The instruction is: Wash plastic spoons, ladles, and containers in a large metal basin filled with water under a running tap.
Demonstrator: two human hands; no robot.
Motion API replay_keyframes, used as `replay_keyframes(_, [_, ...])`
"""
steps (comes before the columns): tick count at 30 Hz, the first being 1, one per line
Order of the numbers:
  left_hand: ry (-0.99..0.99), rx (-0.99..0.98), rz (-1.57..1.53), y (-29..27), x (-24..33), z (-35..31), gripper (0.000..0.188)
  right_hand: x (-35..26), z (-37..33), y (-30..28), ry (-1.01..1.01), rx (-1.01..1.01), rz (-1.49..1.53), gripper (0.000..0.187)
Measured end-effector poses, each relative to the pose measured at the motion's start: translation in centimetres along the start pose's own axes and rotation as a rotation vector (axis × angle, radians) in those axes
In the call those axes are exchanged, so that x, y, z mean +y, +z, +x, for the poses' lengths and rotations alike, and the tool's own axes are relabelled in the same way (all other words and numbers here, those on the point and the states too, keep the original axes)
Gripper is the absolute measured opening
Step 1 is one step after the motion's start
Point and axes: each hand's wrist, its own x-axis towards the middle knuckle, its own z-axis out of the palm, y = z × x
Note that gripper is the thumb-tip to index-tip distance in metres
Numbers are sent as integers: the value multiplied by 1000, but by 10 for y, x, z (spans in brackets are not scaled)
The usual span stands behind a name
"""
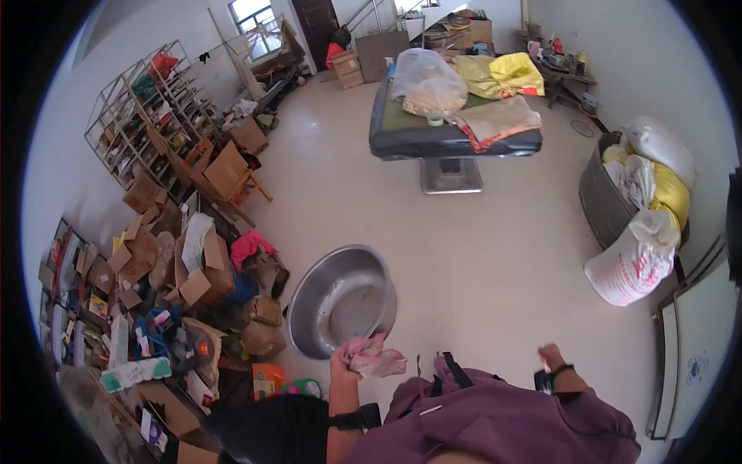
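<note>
My left hand is closed on a crumpled pink cloth, which hangs out to its right. Just beyond it a large round metal basin appears, its inside bare apart from a few marks. The hand and cloth overlap the basin's near rim; I cannot tell whether they touch it. Out to the right, apart from any object, is my right hand, small in view with its fingers hard to make out. Dark bands sit on both wrists.
Cardboard boxes and clutter crowd the left side, below a metal rack. Ahead stands a padded table with bags and cloths on it. To the right are a dark tub of sacks and a white sack. A white panel leans nearby.
</note>
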Motion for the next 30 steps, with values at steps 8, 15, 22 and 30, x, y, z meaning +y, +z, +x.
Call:
replay_keyframes(8, [158, -87, -216, 20, 186, 188, 34, -739, 61, 89, -543, -345, 171, 24])
replay_keyframes(15, [185, -151, -347, 68, 377, 404, 40, -1022, 97, 204, -366, -748, 87, 24])
replay_keyframes(22, [26, -130, -393, 253, 580, 518, 43, -1229, 183, 217, -371, -718, 179, 24])
replay_keyframes(30, [-29, -195, -383, 375, 744, 822, 47, -1441, 404, 280, -171, -675, 334, 17])
